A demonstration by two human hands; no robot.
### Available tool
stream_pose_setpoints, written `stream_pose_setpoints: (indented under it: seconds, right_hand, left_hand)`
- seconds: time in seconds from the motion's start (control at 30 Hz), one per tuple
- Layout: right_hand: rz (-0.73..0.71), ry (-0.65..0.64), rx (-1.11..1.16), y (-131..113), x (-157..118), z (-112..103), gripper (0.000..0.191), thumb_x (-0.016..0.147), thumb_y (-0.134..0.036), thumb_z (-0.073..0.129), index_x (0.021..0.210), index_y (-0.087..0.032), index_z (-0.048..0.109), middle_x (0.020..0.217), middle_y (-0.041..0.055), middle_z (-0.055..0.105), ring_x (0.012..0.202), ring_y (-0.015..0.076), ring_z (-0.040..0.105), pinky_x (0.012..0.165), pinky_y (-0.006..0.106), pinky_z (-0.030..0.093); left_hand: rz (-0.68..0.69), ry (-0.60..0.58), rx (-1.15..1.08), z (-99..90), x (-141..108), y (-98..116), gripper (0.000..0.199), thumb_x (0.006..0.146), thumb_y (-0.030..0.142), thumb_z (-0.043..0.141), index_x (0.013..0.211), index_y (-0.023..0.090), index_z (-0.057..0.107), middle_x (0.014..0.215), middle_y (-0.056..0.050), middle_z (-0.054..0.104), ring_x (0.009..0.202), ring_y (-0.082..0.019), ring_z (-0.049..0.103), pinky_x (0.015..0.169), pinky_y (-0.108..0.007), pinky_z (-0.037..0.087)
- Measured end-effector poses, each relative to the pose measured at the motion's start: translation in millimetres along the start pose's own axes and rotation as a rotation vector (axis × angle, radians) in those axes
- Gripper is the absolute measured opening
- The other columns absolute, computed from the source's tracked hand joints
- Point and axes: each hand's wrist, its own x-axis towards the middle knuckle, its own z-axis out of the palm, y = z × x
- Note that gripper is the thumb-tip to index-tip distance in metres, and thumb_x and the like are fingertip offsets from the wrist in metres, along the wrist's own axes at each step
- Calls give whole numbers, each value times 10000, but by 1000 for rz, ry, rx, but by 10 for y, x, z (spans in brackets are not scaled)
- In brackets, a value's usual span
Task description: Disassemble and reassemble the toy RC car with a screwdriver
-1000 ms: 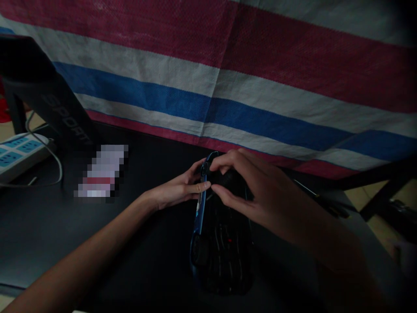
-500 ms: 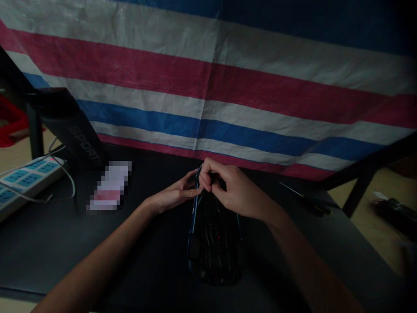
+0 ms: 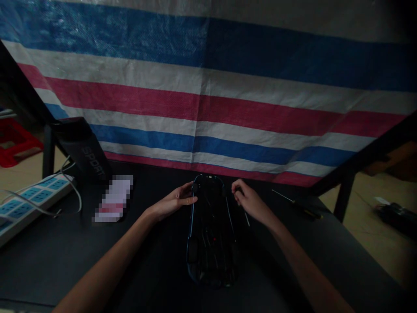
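Observation:
A dark toy car (image 3: pixel 213 217) lies wheels up on the black table, with blue edges along its sides. My left hand (image 3: pixel 177 201) rests against its far left side, thumb on the edge and fingers around the outside near a wheel. Just off the car's far right side, my right hand (image 3: pixel 246 195) is curled closed around what looks like a small screwdriver. Only a thin pale shaft (image 3: pixel 247 219) shows below the palm; the handle is mostly hidden and dark.
Another screwdriver (image 3: pixel 298 204) lies at the right. To the left are a blurred-out phone (image 3: pixel 114 200), a black SPORT bottle (image 3: pixel 86 150) and a white power strip (image 3: pixel 39 195) with a cable. A striped sheet (image 3: pixel 208 100) hangs behind the table.
My right hand has moved off the car's far end to its right side, uncovering the underside. My left hand stays at the car's side. The view has tilted up slightly.

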Motion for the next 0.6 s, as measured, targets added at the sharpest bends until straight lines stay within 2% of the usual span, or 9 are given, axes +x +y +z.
stream_pose_setpoints:
  seconds: [0.07, 0.17, 0.23, 0.27, 0.37, 0.47, 0.5, 0.6]
  right_hand:
    - [-3, -5, -103, 59, -167, 87, 158, 887, -138, 452, 990, -215, 543, 961, 26, 582, 888, 195, 611, 820, 365, 509]
    - [-15, -11, -220, 109, -329, 194, 246, 906, -125, 464, 1085, -233, 594, 1146, 71, 594, 1009, 223, 622, 894, 397, 513]
    - [-32, 0, -268, 159, -370, 246, 260, 909, -123, 476, 1086, -247, 621, 1163, 84, 601, 1064, 246, 613, 912, 404, 520]
    - [-43, 9, -282, 191, -373, 269, 262, 905, -123, 487, 1081, -251, 633, 1156, 89, 608, 1088, 259, 603, 930, 415, 519]
    - [-74, 50, -283, 312, -333, 332, 262, 905, -140, 519, 1096, -259, 653, 1137, 95, 627, 1099, 286, 591, 1009, 482, 490]
    - [-74, 105, -241, 454, -251, 370, 229, 973, -212, 506, 1136, -263, 658, 1136, 83, 646, 1109, 282, 599, 1096, 539, 430]
    - [-68, 120, -221, 506, -221, 376, 230, 996, -224, 490, 1152, -260, 656, 1130, 75, 656, 1110, 271, 608, 1113, 543, 419]
    - [-48, 142, -163, 660, -142, 394, 235, 1052, -245, 457, 1158, -223, 665, 1127, 72, 679, 1078, 227, 643, 1027, 477, 509]
  left_hand:
    - [-1, 0, 1, 1, -5, 9, 731, 886, 309, 783, 1539, 176, 482, 1661, -165, 405, 1534, -315, 392, 1298, -506, 205]
    - [21, -4, 27, -2, 4, -8, 757, 894, 311, 773, 1566, 188, 447, 1673, -157, 388, 1543, -321, 375, 1298, -523, 204]
    - [50, 17, 92, -19, 24, -44, 772, 891, 329, 775, 1572, 198, 437, 1668, -151, 399, 1525, -317, 407, 1290, -507, 241]
    - [52, 39, 136, -35, 37, -67, 759, 911, 362, 751, 1578, 207, 425, 1658, -150, 417, 1501, -314, 446, 1269, -500, 298]
    - [86, 169, 307, -119, 83, -130, 617, 1036, 494, 520, 1582, 229, 407, 1566, -162, 537, 1368, -301, 597, 1133, -496, 486]
    - [146, 287, 443, -221, 110, -169, 538, 1074, 488, 391, 1554, 247, 431, 1526, -143, 566, 1281, -273, 643, 1097, -485, 507]
    - [169, 320, 498, -249, 112, -178, 510, 1070, 468, 408, 1523, 242, 468, 1491, -131, 592, 1272, -264, 637, 1107, -472, 494]
    - [199, 353, 678, -297, 106, -207, 402, 993, 324, 569, 1376, 206, 605, 1250, -100, 713, 1172, -247, 654, 1120, -436, 457]
